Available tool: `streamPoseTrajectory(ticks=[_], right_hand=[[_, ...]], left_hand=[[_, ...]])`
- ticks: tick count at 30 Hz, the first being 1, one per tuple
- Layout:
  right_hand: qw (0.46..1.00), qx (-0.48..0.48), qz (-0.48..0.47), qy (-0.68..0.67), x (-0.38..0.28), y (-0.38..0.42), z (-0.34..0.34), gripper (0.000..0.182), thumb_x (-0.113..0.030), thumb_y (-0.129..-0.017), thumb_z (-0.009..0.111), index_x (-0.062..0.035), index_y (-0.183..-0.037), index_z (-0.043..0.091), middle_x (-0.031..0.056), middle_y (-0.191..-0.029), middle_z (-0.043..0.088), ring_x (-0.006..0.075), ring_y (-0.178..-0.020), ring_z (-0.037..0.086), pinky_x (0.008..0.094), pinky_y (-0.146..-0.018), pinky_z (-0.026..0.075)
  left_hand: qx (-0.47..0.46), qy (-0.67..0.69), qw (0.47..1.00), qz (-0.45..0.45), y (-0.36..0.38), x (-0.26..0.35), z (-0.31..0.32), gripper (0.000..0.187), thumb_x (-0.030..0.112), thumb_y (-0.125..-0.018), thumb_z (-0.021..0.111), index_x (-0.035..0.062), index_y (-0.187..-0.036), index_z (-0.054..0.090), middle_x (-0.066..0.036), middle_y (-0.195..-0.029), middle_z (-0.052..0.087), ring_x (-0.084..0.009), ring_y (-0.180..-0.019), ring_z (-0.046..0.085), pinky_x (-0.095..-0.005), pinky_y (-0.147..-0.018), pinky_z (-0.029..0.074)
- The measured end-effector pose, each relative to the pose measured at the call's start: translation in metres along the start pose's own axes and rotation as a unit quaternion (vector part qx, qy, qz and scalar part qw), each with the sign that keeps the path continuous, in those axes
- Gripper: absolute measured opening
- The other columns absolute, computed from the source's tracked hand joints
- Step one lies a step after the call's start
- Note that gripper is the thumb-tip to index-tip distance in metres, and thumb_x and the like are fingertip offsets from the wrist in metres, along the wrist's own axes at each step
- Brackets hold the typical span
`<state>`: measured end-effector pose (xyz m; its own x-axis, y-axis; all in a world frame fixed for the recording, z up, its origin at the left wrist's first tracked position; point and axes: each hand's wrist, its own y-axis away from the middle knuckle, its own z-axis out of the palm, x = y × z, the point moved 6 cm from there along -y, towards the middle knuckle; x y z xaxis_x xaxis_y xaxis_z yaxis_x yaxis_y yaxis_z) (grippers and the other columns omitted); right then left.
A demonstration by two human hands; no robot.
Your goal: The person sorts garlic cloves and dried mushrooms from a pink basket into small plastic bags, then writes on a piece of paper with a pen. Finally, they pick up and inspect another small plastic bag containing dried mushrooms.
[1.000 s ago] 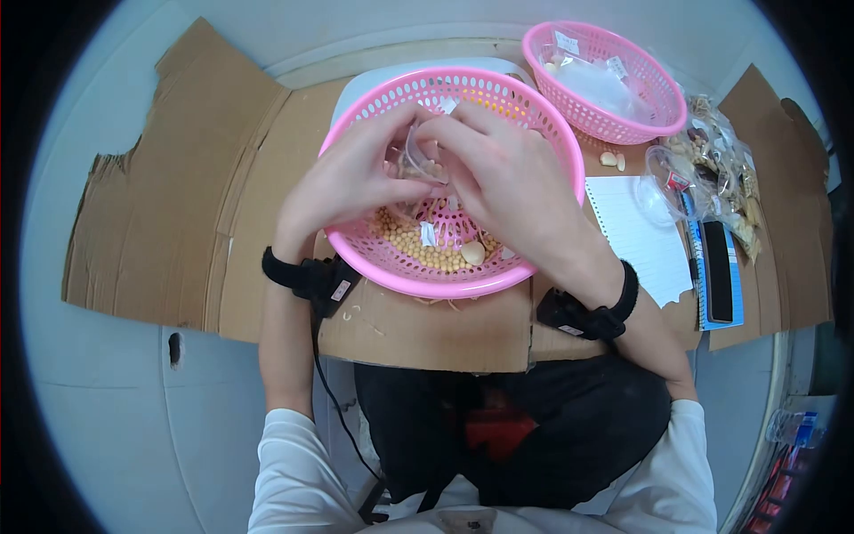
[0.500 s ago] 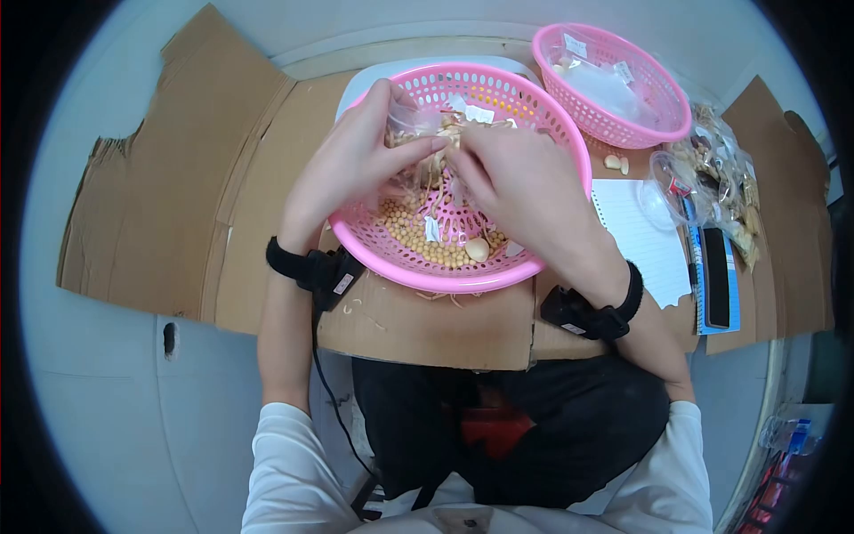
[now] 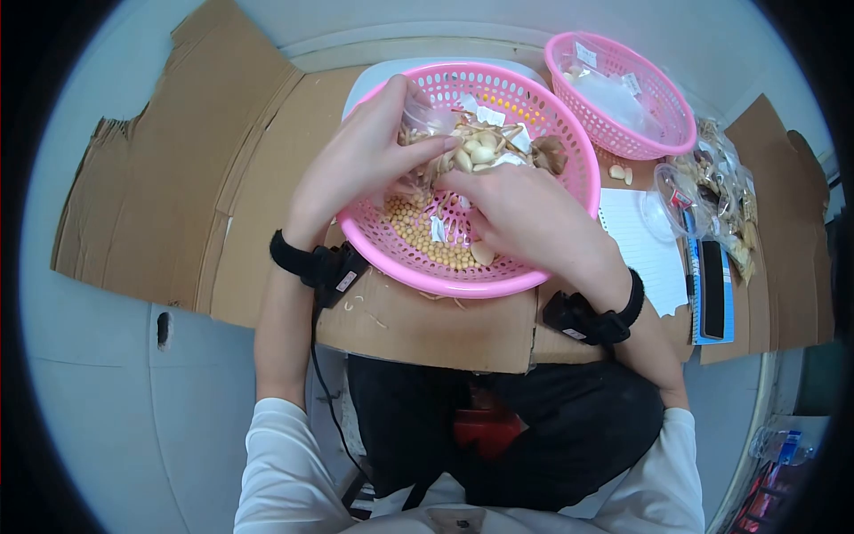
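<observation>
A large pink basket (image 3: 596,169) stands before me, with yellow beans (image 3: 418,233), small paper labels and dried pieces inside. My left hand (image 3: 378,151) is at the basket's left side, its fingers closed round a clear plastic bag (image 3: 425,118). Pale garlic-like cloves (image 3: 480,151) show between my two hands. My right hand (image 3: 520,205) reaches in from the right, just below the cloves; its fingertips are hidden among the bag and the contents. One larger pale piece (image 3: 482,254) lies by the beans near the front rim.
Behind on the right is a smaller pink basket (image 3: 614,142) with plastic bags. Two pale pieces (image 3: 621,173), a lined notebook (image 3: 636,240), a clear cup (image 3: 660,214), a black phone (image 3: 713,289) and filled bags (image 3: 729,187) lie right. Cardboard (image 3: 160,178) covers the left.
My right hand has shifted slightly down, and the pale cloves and a brown dried piece have come into sight. The whole view has shifted a little.
</observation>
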<state>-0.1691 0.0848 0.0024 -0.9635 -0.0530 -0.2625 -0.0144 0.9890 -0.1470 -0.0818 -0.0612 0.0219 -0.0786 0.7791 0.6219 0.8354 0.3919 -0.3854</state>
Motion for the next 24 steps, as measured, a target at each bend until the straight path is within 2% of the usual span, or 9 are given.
streamPoseTrajectory(ticks=[1,7,13,20,22,24], right_hand=[[1.0,-0.029,0.004,0.0,0.0001,0.0008,0.003,0.028,-0.009,-0.089,0.067,-0.0029,-0.116,0.062,0.0203,-0.081,0.071,0.0405,-0.081,0.072,0.0535,-0.073,0.056],[0.999,-0.025,0.002,0.02,0.0052,0.002,0.0067,0.024,-0.012,-0.092,0.068,-0.0006,-0.112,0.061,0.021,-0.087,0.072,0.0404,-0.086,0.072,0.0532,-0.075,0.056],[1.0,-0.009,-0.013,-0.009,0.0038,0.0024,0.0061,0.02,-0.012,-0.093,0.068,-0.0005,-0.109,0.062,0.0194,-0.09,0.073,0.0397,-0.09,0.072,0.053,-0.081,0.056],[1.0,-0.024,-0.013,-0.001,0.0068,0.0031,0.0106,0.016,-0.013,-0.093,0.069,0.0002,-0.102,0.065,0.0193,-0.091,0.073,0.0395,-0.091,0.072,0.052,-0.081,0.056],[0.999,0.022,-0.039,-0.006,0.0051,0.0026,0.0095,0.011,0.001,-0.08,0.068,0.004,-0.091,0.067,0.0223,-0.083,0.072,0.04,-0.082,0.074,0.0503,-0.07,0.059],[0.998,0.033,-0.042,-0.014,0.003,0.0021,0.0074,0.011,0.001,-0.081,0.068,0.0045,-0.091,0.066,0.0227,-0.082,0.072,0.0403,-0.082,0.074,0.0506,-0.07,0.059]], left_hand=[[-0.002,0.001,1.0,-0.003,-0.0004,0.0007,0.0002,0.055,0.036,-0.091,0.084,-0.0014,-0.119,0.055,-0.011,-0.103,0.065,-0.0144,-0.078,0.064,-0.0326,-0.061,0.056],[0.015,-0.039,0.998,0.037,-0.0012,0.0012,-0.0001,0.054,0.036,-0.09,0.084,-0.0008,-0.119,0.057,-0.01,-0.106,0.066,-0.0168,-0.084,0.063,-0.0338,-0.074,0.053],[-0.003,-0.002,1.0,-0.011,0.0001,0.0013,0.0012,0.055,0.036,-0.09,0.085,-0.0009,-0.119,0.057,-0.011,-0.106,0.066,-0.0167,-0.083,0.064,-0.0336,-0.071,0.054],[-0.003,-0.04,0.999,0.024,-0.0012,0.0026,0.0004,0.055,0.037,-0.09,0.085,-0.0009,-0.119,0.056,-0.011,-0.105,0.065,-0.017,-0.082,0.064,-0.033,-0.07,0.054],[-0.009,-0.027,1.0,0.012,-0.0012,0.0023,0.0005,0.055,0.037,-0.09,0.085,-0.001,-0.118,0.057,-0.011,-0.105,0.065,-0.017,-0.082,0.064,-0.033,-0.069,0.054],[-0.007,-0.033,0.999,0.022,-0.0012,0.0014,0.0007,0.055,0.037,-0.09,0.084,-0.0012,-0.119,0.056,-0.011,-0.105,0.065,-0.0168,-0.082,0.064,-0.0327,-0.069,0.055]])
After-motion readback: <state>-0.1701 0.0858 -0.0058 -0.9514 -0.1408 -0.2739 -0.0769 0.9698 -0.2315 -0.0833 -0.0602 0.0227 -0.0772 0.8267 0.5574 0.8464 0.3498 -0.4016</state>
